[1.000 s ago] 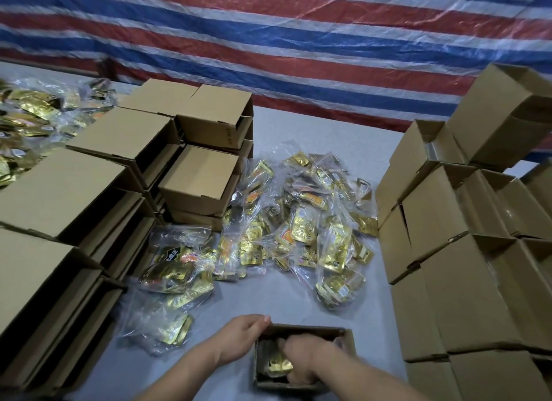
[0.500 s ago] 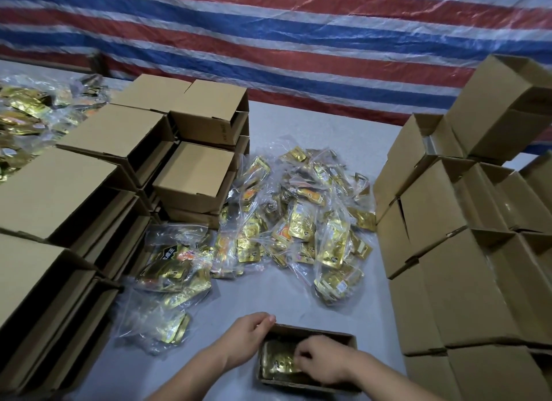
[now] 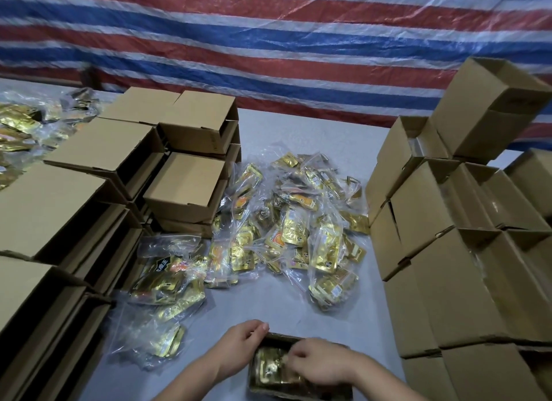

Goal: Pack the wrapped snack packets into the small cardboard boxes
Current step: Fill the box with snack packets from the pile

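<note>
1. Since a second ago, the right hand (image 3: pixel 316 362) has lifted from deep inside the small open brown cardboard box (image 3: pixel 282 339); its curled fingers press the gold foil snack packet (image 3: pixel 270 368) there.
2. Left hand (image 3: pixel 239 345) grips the box's left wall.
3. Risk: the slippery packet may spring up, blocking the flaps.

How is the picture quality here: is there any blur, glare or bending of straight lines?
Head view: the striped tarp is smeared by motion blur; the gold packets glare through their clear wrapping; the wide lens bends and tilts the box stacks at the edges; the hands, left and right, are dim and soft at the open box.
</note>
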`<action>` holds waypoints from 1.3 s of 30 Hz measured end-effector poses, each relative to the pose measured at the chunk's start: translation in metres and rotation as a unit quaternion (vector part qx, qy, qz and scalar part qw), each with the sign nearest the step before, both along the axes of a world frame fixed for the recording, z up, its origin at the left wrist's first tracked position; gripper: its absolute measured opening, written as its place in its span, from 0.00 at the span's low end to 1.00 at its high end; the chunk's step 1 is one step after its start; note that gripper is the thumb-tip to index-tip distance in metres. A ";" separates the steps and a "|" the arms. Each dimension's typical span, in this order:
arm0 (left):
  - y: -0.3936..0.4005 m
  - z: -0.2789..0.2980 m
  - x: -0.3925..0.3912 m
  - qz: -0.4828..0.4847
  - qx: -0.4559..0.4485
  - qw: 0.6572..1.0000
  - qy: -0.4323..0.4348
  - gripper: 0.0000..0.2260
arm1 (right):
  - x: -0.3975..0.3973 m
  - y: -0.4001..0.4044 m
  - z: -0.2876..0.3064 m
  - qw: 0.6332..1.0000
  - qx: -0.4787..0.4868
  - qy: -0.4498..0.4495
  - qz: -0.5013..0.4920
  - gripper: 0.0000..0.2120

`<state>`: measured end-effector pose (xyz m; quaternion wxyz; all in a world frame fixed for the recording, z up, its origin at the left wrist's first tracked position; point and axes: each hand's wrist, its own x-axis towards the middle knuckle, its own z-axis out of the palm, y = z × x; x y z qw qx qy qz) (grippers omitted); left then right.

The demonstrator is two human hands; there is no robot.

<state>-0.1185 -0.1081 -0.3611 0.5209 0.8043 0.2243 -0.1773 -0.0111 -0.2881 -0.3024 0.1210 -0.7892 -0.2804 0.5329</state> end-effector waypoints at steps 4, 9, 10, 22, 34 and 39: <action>0.007 0.011 0.012 -0.042 0.052 0.998 0.001 0.19 | 0.027 0.002 0.019 0.977 0.123 0.033 -0.169 0.12; 0.015 0.035 0.063 -0.036 0.168 0.983 -0.069 0.16 | 0.074 0.004 0.023 0.938 0.162 -0.073 -0.298 0.11; 0.016 0.039 0.076 -0.024 0.183 0.978 -0.093 0.15 | 0.082 0.004 0.021 0.933 0.158 -0.095 -0.310 0.12; 0.014 0.031 0.222 0.057 0.234 0.970 -0.022 0.20 | 0.126 0.006 0.027 0.899 0.157 -0.109 -0.394 0.08; 0.010 -0.012 0.302 0.121 0.207 0.956 0.168 0.50 | 0.144 0.004 0.017 0.882 0.165 -0.060 -0.438 0.06; 0.002 -0.014 0.309 0.082 0.290 0.940 0.157 0.51 | 0.149 0.002 0.013 0.879 0.158 -0.054 -0.446 0.07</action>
